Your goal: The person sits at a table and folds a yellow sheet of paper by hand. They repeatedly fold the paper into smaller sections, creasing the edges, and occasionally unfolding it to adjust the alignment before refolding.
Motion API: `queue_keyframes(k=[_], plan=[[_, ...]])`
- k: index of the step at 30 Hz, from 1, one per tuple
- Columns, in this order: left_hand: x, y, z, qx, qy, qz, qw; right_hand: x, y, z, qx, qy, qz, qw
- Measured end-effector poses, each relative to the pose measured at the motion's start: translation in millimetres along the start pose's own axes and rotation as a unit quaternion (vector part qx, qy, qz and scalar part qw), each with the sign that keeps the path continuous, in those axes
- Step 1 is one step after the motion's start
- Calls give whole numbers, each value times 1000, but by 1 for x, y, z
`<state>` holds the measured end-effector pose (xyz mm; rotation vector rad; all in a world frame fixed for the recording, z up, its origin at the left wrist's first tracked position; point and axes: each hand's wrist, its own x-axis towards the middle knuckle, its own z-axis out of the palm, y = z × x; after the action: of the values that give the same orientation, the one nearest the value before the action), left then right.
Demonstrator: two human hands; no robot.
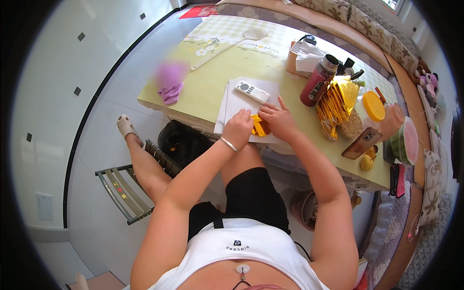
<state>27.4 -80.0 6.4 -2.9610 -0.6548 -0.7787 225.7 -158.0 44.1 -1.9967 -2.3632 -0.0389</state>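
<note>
Left hand point(239, 129): fingers curled. Right hand point(280, 121): fingers extended. Both touch creased gold foil sheet point(261, 127); grip unclear.

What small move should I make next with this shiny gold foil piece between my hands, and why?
I'd probably smooth the creases in the shiny gold foil piece with your right hand while your left hand steadies it: both hands are already at its edges, its surface looks creased, and it sits over white paper sheets.
</note>
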Motion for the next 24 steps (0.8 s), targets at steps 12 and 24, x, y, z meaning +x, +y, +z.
queue_keyframes(k=[12, 24], plan=[[-43, 1, -37, -84, -38, -68, 993, -65, -1, -2, 85, 114, -9, 990], [-50, 14, -57, -145, 61, -81, 984, -91, -39, 2, 124, 250, 12, 960]])
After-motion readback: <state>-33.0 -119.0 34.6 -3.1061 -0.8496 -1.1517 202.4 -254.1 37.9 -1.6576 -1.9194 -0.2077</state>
